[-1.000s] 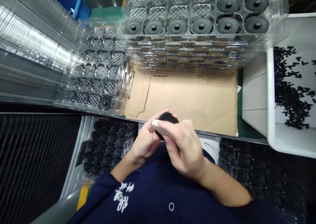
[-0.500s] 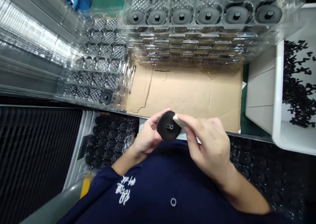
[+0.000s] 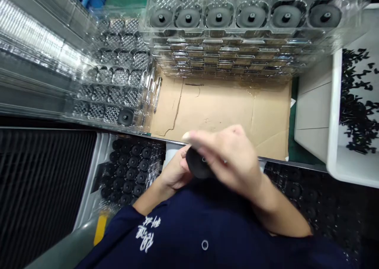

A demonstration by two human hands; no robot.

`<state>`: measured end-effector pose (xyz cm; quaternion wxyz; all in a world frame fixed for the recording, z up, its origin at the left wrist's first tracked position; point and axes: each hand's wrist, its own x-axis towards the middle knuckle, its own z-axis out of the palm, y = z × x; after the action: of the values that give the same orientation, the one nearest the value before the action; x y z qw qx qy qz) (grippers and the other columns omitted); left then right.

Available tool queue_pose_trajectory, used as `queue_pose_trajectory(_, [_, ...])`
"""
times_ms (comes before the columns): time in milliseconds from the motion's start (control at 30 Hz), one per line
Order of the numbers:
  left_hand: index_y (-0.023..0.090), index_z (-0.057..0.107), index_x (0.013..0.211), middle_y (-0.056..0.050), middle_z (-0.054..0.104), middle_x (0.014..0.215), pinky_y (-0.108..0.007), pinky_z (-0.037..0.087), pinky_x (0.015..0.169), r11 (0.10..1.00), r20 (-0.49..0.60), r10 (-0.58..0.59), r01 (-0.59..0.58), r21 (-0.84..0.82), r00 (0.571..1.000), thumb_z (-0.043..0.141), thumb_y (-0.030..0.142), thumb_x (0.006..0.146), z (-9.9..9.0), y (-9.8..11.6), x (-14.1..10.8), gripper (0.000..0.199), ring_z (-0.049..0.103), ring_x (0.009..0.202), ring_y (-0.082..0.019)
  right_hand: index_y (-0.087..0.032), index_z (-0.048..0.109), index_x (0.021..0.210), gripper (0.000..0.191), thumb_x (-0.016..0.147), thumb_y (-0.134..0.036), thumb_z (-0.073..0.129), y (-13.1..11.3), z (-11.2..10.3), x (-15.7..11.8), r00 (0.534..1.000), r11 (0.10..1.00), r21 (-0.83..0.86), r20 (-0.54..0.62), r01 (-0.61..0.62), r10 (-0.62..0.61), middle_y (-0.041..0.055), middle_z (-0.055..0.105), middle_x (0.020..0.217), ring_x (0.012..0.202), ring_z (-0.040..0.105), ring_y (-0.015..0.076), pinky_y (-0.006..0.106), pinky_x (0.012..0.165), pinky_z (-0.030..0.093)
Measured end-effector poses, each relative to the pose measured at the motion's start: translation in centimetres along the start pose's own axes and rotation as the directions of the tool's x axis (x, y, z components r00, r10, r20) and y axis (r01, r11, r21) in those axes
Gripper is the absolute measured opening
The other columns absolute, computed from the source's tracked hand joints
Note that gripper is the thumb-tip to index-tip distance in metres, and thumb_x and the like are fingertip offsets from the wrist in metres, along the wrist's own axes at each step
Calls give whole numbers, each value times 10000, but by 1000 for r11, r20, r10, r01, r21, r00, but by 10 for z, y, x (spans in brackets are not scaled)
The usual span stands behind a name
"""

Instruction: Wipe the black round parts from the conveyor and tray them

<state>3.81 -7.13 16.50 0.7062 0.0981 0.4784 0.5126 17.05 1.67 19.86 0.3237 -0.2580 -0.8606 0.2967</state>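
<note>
My left hand [image 3: 175, 171] is closed on the rim of a round black disc [image 3: 196, 164] with a small ringed hub at its centre. The disc is tilted, facing up toward me, in front of my chest. Over its upper right part passes my right hand [image 3: 231, 156], smeared by motion and covering much of the disc's face. A pale tip shows at the end of its index finger; whether that is a cover or something held, I cannot make out.
A brown cardboard sheet [image 3: 219, 111] lies ahead. Behind it, stacked clear trays [image 3: 207, 47] carry similar discs. At left stands another clear tray [image 3: 103, 91] with one disc [image 3: 126, 117]. A white bin [image 3: 334, 142] at right contains small black parts [image 3: 359, 115]. More discs [image 3: 130, 174] sit lower left.
My right hand has swept left and slightly up across the disc, now covering its hub in part. The disc in my left hand has shifted slightly left and down.
</note>
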Motion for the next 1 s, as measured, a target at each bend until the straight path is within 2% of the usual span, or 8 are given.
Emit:
queue_pose_trajectory(167, [266, 644, 1125, -57, 698, 1113, -327, 552, 814, 973, 138, 6, 26, -230, 990, 853, 544, 529, -6, 4, 1, 690, 700, 931, -252, -242, 646, 1174, 305, 925, -351, 509, 59, 13, -32, 809, 809, 126, -61, -574, 584, 37, 687, 1098, 841, 629, 156, 281, 694, 473])
queue_pose_trajectory(367, [265, 638, 1138, -42, 694, 1113, -260, 536, 747, 981, 40, -14, 21, -192, 999, 875, 282, 569, -8, 5, 7, 617, 679, 960, -233, -213, 684, 1116, 307, 903, -355, 515, 68, 42, -88, 733, 724, 147, 252, -674, 632, 56, 722, 1005, 845, 667, 192, 327, 740, 529])
queue_pose_trajectory(467, [273, 657, 1099, -25, 707, 1087, -274, 550, 751, 975, 28, -7, 13, -220, 1000, 875, 227, 553, -5, 6, 8, 589, 686, 932, -223, -236, 662, 1152, 288, 910, -321, 532, 46, 23, -73, 774, 761, 147, 75, -632, 628, 51, 698, 1112, 970, 657, 198, 315, 779, 522])
queue_pose_trajectory(567, [261, 671, 1099, -19, 708, 1099, -269, 555, 754, 976, 8, 42, -40, -212, 999, 879, 220, 538, -3, 5, 8, 600, 686, 915, -218, -286, 604, 1244, 356, 897, -216, 565, 12, -3, -40, 911, 922, 101, -148, -374, 386, 25, 689, 1120, 936, 645, 161, 293, 789, 493])
queue_pose_trajectory(667, [228, 671, 1129, -27, 704, 1097, -263, 535, 819, 985, -7, 71, -72, -160, 997, 850, 264, 605, -5, 2, 9, 554, 660, 995, -228, -280, 579, 1269, 425, 881, -109, 557, -8, -10, -19, 992, 995, 92, -110, -49, 59, -4, 719, 974, 799, 638, 120, 287, 773, 460])
queue_pose_trajectory(733, [233, 661, 1141, -25, 707, 1077, -260, 527, 841, 984, -26, 89, -92, -151, 996, 851, 252, 608, -10, 0, 9, 566, 653, 1019, -221, -275, 609, 1221, 377, 890, -105, 547, -4, -2, -20, 994, 984, 147, -42, -97, 104, -14, 725, 968, 812, 646, 113, 279, 773, 456])
queue_pose_trajectory(867, [273, 626, 1151, -28, 695, 1096, -283, 544, 813, 974, -82, 123, -136, -179, 989, 872, 310, 588, -15, 1, 7, 616, 673, 981, -225, -289, 659, 1148, 257, 904, -289, 576, 32, 24, -51, 813, 771, 357, -48, -528, 580, 3, 690, 1143, 972, 653, 154, 274, 795, 502])
queue_pose_trajectory(1000, [249, 604, 1172, -68, 660, 1186, -323, 539, 864, 977, -5, 104, -103, -184, 995, 851, 509, 560, -12, 5, 7, 710, 646, 1071, -274, -225, 669, 1140, 346, 871, -428, 594, 56, 43, -82, 636, 548, 473, 33, -689, 771, 56, 683, 1157, 978, 655, 197, 315, 816, 525])
